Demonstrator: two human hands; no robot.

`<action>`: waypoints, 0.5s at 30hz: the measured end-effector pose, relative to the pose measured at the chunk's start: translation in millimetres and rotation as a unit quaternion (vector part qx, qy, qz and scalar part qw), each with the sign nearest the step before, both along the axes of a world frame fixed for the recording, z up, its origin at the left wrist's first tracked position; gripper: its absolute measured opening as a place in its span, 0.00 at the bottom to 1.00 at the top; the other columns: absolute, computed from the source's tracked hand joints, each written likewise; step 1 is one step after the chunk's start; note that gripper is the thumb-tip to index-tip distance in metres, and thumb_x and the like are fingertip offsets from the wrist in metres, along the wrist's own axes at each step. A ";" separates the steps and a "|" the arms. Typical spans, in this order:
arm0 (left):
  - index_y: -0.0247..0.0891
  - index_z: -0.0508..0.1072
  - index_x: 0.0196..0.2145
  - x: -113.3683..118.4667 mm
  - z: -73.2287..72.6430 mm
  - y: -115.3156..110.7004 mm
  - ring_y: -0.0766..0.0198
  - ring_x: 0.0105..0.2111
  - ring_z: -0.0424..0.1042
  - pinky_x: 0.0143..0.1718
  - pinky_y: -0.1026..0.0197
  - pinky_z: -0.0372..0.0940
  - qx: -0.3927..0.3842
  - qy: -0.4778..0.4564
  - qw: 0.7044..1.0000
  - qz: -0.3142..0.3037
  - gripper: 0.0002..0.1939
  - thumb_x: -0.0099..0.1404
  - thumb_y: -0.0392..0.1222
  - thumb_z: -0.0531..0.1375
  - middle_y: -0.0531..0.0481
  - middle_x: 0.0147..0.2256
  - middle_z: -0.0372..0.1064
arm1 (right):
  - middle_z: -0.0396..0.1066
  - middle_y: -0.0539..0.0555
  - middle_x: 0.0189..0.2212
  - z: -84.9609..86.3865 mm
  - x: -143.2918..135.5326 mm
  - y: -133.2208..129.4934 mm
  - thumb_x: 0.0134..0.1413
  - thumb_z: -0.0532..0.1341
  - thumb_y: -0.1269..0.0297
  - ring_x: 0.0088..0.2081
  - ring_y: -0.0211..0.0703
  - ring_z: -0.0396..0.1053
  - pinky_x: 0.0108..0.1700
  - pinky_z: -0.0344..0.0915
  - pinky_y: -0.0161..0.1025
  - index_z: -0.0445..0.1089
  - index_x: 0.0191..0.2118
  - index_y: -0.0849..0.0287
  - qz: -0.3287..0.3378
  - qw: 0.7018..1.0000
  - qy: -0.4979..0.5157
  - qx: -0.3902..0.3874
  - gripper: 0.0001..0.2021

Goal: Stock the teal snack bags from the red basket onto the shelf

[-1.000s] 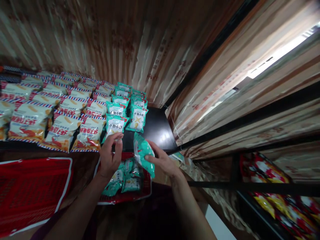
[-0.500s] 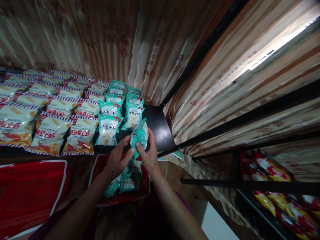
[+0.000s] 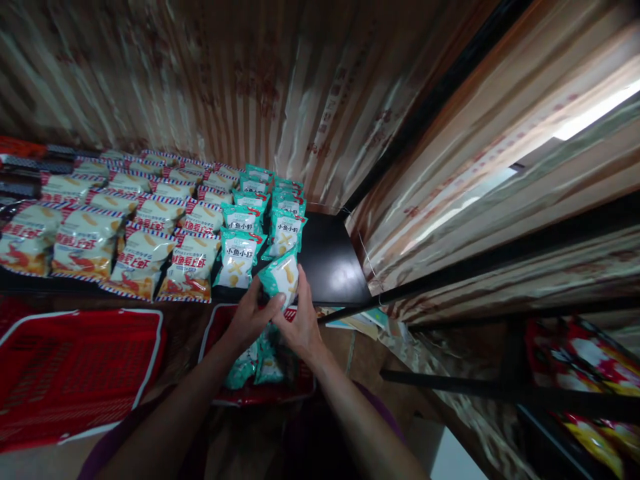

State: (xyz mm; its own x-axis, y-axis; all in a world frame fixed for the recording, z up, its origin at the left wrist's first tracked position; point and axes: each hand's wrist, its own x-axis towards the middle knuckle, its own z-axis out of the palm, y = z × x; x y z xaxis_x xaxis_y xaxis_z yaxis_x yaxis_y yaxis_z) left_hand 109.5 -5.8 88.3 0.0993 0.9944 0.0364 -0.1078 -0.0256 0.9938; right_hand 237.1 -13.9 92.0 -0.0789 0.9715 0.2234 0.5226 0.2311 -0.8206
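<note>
Between my two hands is a teal-and-white snack bag (image 3: 284, 279), tilted, its printed front facing up. My left hand (image 3: 254, 313) grips its lower left side, thumb on the front. My right hand (image 3: 302, 320) is closed round the right side and bottom. Just behind it, two rows of matching teal bags stand on the black shelf (image 3: 335, 263); the front bag of the left row (image 3: 239, 259) and that of the right row (image 3: 286, 235) face me. Below my hands, a red basket (image 3: 213, 333) holds more teal bags (image 3: 270, 367), partly hidden by my arms.
Left of the teal rows stand several rows of white snack bags with striped edges (image 3: 190, 267). A second red basket (image 3: 75, 373) sits at the lower left. A black metal bar (image 3: 425, 280) crosses on the right, with red-and-yellow packets (image 3: 590, 360) beyond it. Striped sheeting hangs behind the shelf.
The teal bag has turned in my hands, so its white printed front now shows. Both hands keep hold of it. The view has shifted left, so the shelf appears further right.
</note>
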 end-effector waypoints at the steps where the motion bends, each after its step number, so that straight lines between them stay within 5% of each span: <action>1: 0.36 0.62 0.56 -2.1 1.7 -0.4 0.54 0.55 0.65 0.58 0.54 0.57 -0.013 -0.001 1.000 0.003 0.28 0.60 0.48 0.60 0.43 0.54 0.67 | 0.46 0.62 0.66 -1.2 0.0 -0.6 0.53 0.60 0.58 0.66 0.55 0.46 0.65 0.46 0.54 0.38 0.68 0.60 0.011 1.000 0.008 -0.004 0.42; 7: 0.39 0.69 0.53 -8.0 5.4 -0.9 0.52 0.54 0.67 0.53 0.53 0.62 -0.128 -0.100 0.986 0.026 0.28 0.57 0.54 0.62 0.45 0.51 0.71 | 0.52 0.59 0.64 -5.7 10.4 0.2 0.57 0.57 0.53 0.64 0.53 0.52 0.63 0.52 0.52 0.43 0.67 0.55 0.092 0.980 0.170 -0.035 0.36; 11: 0.36 0.75 0.46 -5.3 5.8 -1.3 0.52 0.50 0.71 0.50 0.54 0.65 -0.190 -0.160 0.967 0.046 0.26 0.55 0.56 0.64 0.45 0.46 0.75 | 0.62 0.59 0.58 -8.0 17.6 6.5 0.58 0.57 0.51 0.57 0.50 0.63 0.57 0.61 0.47 0.48 0.65 0.55 0.057 0.956 0.279 -0.075 0.33; 15: 0.35 0.76 0.43 -1.2 10.3 -4.0 0.54 0.40 0.75 0.43 0.55 0.68 -0.249 -0.163 0.954 -0.029 0.25 0.52 0.55 0.66 0.46 0.39 0.77 | 0.69 0.56 0.53 -8.2 25.5 13.7 0.54 0.59 0.47 0.54 0.50 0.67 0.53 0.65 0.46 0.53 0.63 0.54 0.025 0.915 0.374 -0.149 0.34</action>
State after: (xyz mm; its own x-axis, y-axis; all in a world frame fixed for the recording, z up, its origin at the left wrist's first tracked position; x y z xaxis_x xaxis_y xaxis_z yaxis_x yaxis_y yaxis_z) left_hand 108.3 -9.8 98.5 0.2198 0.8893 -0.4010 -0.4008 0.4571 0.7940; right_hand 262.6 -0.2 83.7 -0.0586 0.9975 -0.0402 -0.2169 -0.0520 -0.9748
